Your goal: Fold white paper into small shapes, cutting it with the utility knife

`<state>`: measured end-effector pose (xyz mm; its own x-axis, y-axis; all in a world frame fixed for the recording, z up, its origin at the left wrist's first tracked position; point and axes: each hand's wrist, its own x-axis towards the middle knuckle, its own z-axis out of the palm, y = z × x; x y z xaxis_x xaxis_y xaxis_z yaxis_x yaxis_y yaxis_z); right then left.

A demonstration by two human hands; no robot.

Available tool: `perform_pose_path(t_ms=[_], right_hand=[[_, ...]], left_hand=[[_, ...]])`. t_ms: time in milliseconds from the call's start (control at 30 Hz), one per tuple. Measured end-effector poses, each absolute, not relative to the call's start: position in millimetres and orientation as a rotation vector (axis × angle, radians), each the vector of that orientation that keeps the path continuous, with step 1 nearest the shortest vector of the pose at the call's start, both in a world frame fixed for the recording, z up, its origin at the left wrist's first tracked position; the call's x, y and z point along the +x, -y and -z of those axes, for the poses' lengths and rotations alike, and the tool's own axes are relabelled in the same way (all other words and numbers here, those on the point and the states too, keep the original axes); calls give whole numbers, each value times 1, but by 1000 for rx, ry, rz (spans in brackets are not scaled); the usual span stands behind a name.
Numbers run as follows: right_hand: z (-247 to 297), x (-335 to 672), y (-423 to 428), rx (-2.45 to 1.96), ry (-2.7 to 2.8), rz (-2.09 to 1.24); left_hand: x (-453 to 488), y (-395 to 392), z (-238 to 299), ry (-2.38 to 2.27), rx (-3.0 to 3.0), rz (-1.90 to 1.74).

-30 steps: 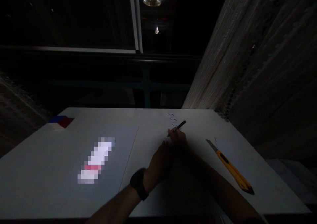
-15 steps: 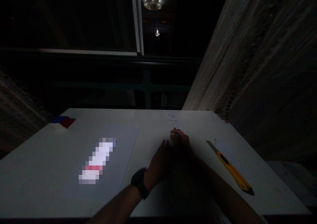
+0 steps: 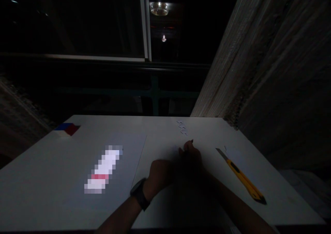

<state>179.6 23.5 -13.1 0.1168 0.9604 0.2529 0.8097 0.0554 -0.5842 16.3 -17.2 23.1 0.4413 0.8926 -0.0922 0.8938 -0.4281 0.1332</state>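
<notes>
The left hand (image 3: 160, 172), a dark watch (image 3: 140, 194) on its wrist, bends over the white table (image 3: 38, 189), too shadowed for me to tell whether it grips anything. Rightward lies a yellow cutter (image 3: 241, 177). Slightly farther, the right hand (image 3: 192, 155) is wrapped round a mostly hidden pen (image 3: 192, 141); beyond sit small marked slips (image 3: 182, 127).

- Left forearm (image 3: 120, 213): slants over the desk (image 3: 38, 182)'s near edge, left of middle.
- Left hand (image 3: 159, 172): back uppermost, fingers lost in shadow.
- Right forearm (image 3: 232, 201): from near the right corner.
- Right hand (image 3: 192, 154): fingers curled, nearer the far edge.
</notes>
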Motion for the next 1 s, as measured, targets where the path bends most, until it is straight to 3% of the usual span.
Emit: perform_pose_path(t_ms=[667,1000], right_hand=[[15,183,-18,-1766,1893,-328],[-4,143,-42,-1997,1921,54]], left_hand=[[22,21,-18,-1475,2560,69],[20,23,-21,-1420,2581,29]])
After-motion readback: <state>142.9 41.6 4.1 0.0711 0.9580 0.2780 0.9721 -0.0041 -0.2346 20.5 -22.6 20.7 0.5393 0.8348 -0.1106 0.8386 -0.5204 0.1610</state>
